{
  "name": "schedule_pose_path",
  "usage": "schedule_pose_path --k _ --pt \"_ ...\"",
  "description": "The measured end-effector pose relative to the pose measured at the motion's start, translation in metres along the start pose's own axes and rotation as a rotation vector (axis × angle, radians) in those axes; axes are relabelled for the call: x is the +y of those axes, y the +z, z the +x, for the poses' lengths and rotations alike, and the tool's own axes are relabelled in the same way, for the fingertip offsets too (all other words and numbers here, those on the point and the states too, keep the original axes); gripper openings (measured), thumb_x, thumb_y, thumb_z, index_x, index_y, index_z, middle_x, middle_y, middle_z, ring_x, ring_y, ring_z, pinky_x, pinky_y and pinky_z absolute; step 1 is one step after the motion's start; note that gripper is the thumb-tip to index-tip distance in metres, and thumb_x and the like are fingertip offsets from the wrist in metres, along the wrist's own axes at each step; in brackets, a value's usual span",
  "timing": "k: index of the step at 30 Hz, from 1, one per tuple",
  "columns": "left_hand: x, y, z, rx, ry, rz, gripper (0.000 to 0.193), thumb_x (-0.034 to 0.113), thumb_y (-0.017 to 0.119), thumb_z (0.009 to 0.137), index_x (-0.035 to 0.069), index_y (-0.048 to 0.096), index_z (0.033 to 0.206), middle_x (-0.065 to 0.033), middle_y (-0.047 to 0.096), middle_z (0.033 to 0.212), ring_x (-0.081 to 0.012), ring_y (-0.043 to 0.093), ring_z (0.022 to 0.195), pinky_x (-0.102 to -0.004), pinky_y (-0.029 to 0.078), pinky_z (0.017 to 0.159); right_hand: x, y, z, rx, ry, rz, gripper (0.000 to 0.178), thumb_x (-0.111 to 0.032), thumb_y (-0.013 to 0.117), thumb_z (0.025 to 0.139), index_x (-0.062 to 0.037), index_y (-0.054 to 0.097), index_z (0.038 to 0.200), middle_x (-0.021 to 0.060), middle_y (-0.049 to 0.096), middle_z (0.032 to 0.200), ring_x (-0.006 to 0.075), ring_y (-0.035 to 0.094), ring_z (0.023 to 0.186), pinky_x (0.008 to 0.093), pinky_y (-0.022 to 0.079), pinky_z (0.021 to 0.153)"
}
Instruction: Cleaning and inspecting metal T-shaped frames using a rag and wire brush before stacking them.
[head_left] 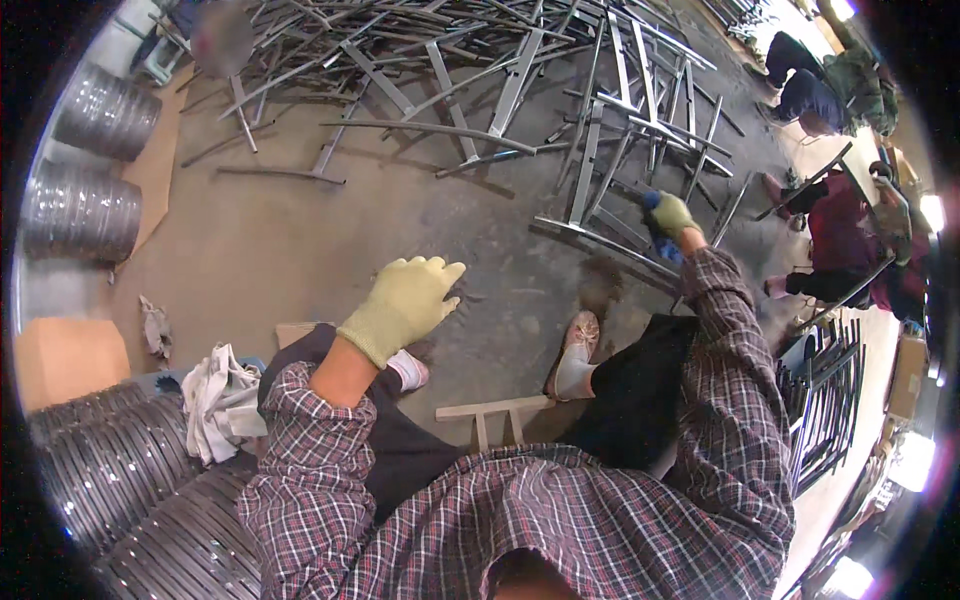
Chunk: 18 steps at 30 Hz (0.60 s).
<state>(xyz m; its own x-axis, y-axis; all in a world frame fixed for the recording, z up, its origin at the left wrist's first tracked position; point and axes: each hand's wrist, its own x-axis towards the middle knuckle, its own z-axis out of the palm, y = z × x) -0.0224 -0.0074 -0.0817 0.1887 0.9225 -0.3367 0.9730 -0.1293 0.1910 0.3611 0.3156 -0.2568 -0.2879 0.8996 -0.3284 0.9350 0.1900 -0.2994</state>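
My left hand, in a pale yellow knit glove, hovers above the floor in front of me with its fingers spread and nothing in them. Out to the right, my right hand, gloved alike, is curled closed beside a grey metal leg frame. Something blue shows at its fingertips and just below it; its kind is not clear. That frame's crossbar lies toward me, under and left of the right hand.
A tangled heap of metal frames covers the floor ahead. Wrapped stacks of dark rings stand at left, with black parts and a white cloth nearer. A wooden stool-like piece lies between my legs. Several people sit at right.
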Motion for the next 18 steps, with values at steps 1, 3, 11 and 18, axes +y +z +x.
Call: schedule_pose_path --k 1,3,11,18 --pt "0.002 0.001 0.002 0.002 0.003 -0.002 0.044 0.030 0.065 0.087 0.012 0.057 0.127 -0.0100 0.066 0.107 -0.0299 0.064 0.098 -0.0418 0.052 0.085 -0.004 0.016 0.012 -0.106 -0.068 -0.004 0.038 -0.031 0.062 0.080 0.0002 0.070 0.102 0.0237 0.069 0.101 0.0377 0.067 0.097 0.0444 0.053 0.083" --pt "0.003 0.002 0.010 -0.028 0.006 -0.016 0.044 0.029 0.065 0.086 0.013 0.058 0.126 -0.0100 0.066 0.106 -0.0297 0.064 0.097 -0.0416 0.052 0.084 -0.016 0.063 0.033 -0.041 -0.107 -0.060 0.036 -0.028 0.057 0.079 0.0017 0.071 0.094 0.0258 0.069 0.097 0.0389 0.067 0.097 0.0461 0.054 0.082" --pt "-0.002 0.013 0.012 -0.086 -0.028 -0.013 0.040 0.031 0.066 0.085 0.014 0.057 0.120 -0.0074 0.065 0.100 -0.0269 0.065 0.094 -0.0427 0.053 0.079 -0.049 0.178 0.062 0.265 0.236 0.227 0.054 -0.021 0.058 0.082 0.0055 0.049 0.129 0.0302 0.059 0.118 0.0447 0.060 0.108 0.0467 0.051 0.091" --pt "-0.003 0.019 0.017 -0.138 -0.056 -0.032 0.037 0.034 0.066 0.086 0.012 0.056 0.114 -0.0088 0.066 0.098 -0.0278 0.067 0.093 -0.0432 0.054 0.076 -0.053 0.196 0.075 0.343 0.336 0.033 0.036 -0.024 0.063 0.083 -0.0024 0.057 0.111 0.0233 0.064 0.108 0.0391 0.065 0.098 0.0456 0.054 0.083"
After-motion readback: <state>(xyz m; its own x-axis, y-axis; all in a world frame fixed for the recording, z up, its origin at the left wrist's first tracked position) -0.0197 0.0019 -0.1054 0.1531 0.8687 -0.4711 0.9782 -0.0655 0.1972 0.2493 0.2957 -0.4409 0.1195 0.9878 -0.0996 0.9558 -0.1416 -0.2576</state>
